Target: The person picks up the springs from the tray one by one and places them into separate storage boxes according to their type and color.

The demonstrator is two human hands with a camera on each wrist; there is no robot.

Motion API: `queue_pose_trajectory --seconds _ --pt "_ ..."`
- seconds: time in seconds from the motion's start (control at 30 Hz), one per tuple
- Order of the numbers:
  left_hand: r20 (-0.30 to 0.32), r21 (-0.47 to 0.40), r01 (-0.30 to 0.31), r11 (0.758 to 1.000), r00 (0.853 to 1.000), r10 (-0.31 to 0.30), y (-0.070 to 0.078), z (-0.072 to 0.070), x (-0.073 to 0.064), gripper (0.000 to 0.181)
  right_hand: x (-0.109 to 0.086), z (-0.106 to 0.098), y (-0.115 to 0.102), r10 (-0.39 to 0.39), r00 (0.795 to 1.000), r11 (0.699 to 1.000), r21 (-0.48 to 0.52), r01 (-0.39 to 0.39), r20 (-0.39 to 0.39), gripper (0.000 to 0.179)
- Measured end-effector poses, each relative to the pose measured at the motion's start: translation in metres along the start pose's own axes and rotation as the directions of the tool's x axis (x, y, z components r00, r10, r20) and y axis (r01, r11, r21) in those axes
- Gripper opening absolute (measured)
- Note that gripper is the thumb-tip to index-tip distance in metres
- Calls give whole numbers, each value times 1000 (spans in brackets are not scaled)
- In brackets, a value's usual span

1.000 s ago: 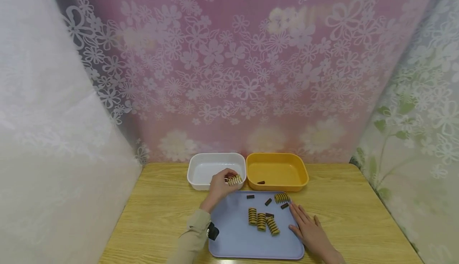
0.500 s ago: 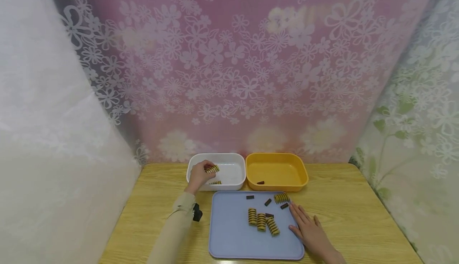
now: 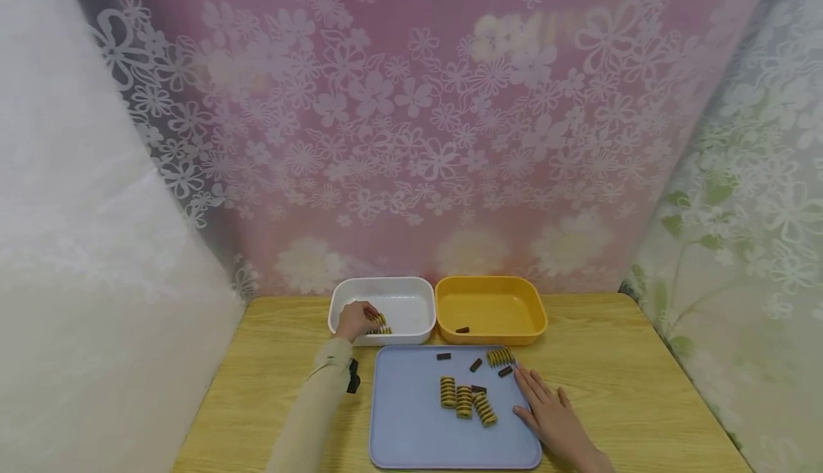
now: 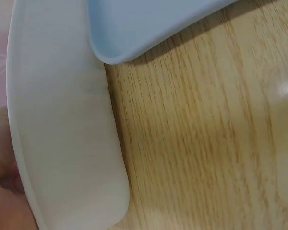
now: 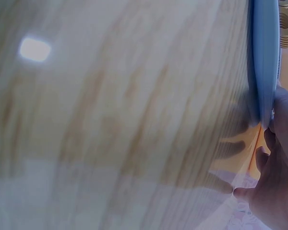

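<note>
In the head view my left hand (image 3: 356, 321) reaches into the white bin (image 3: 411, 336) and pinches a yellow coil spring (image 3: 378, 318) low over its floor. Another yellow spring (image 3: 383, 331) lies just below the fingers, partly covered. The left wrist view shows only the bin's outer wall (image 4: 69, 115) and part of the hand (image 4: 5, 177) behind its rim. My right hand (image 3: 551, 416) rests with straight fingers on the right edge of the blue tray (image 3: 411, 430). On that tray lie several yellow coil springs (image 3: 464, 401) and small dark brown pieces (image 3: 476, 365).
A yellow-orange bin (image 3: 491, 316) stands against the white bin's right side, with one small dark piece (image 3: 462, 330) inside. Both bins sit behind the tray on the wooden table (image 3: 617, 373). Flowered curtains (image 3: 411, 137) close off the back and sides.
My left hand has carried the spring leftward over the white bin, then lowered it beside the spring inside. The right hand keeps its place on the tray edge. The head view has shifted slightly.
</note>
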State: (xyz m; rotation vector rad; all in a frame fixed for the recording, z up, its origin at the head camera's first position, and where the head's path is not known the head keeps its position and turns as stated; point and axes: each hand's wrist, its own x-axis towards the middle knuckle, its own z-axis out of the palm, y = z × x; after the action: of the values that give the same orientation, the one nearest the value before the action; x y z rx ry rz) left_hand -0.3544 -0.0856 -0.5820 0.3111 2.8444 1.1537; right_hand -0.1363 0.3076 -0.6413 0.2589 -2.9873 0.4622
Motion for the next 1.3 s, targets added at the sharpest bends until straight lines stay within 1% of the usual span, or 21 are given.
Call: queue_pose_trajectory --seconds 0.13,0.23,0.33,0.4,0.47,0.53,0.67,0.7,0.77,0.9,1.0,1.1,1.2,1.3 --pt "-5 -31 -6 1000 1000 6 -1 1 1 22 1 0 1 6 1000 1000 -3 -6 20 67" --pt "-9 -42 6 999 1000 -7 2 0 0 22 1 -2 0 7 1000 1000 -3 -7 22 66" --pt "-51 -72 -15 997 999 12 9 -1 -3 20 0 -4 -1 12 999 1000 4 -13 32 66" --pt "-98 -107 -57 993 994 46 15 -2 -5 19 0 -4 -1 21 999 1000 11 -21 42 67" --pt "-146 -137 -119 983 984 98 21 -2 -7 18 0 -5 -1 28 998 1000 11 -29 49 67" --pt "-184 -181 -163 970 974 129 28 -1 -9 18 0 -5 0 36 998 999 9 -36 55 67" --pt "-240 -240 -223 945 957 165 39 4 -17 18 0 -6 -1 34 998 999 3 -34 58 67" --pt "-245 -258 -230 938 955 167 42 5 -20 18 0 -6 -1 30 998 1000 4 -30 54 67" --pt "-244 -274 -245 930 953 179 48 8 -27 19 -1 -6 -2 24 999 1000 6 -24 46 67" --pt "-214 -300 -281 912 951 223 59 15 -41 22 -1 -6 -4 15 999 1000 -1 -15 35 66" --pt "-197 -320 -316 893 944 263 63 25 -49 23 0 -4 -2 18 999 1000 -13 -17 42 66" --pt "-178 -349 -321 880 945 274 66 35 -56 23 1 -2 0 16 999 1000 -21 -15 43 67" --pt "-140 -368 -298 881 954 264 69 44 -62 22 1 0 1 15 999 1000 -27 -14 42 67" --pt "-103 -364 -288 886 958 269 71 54 -67 21 1 -1 1 20 999 999 -27 -19 46 67"
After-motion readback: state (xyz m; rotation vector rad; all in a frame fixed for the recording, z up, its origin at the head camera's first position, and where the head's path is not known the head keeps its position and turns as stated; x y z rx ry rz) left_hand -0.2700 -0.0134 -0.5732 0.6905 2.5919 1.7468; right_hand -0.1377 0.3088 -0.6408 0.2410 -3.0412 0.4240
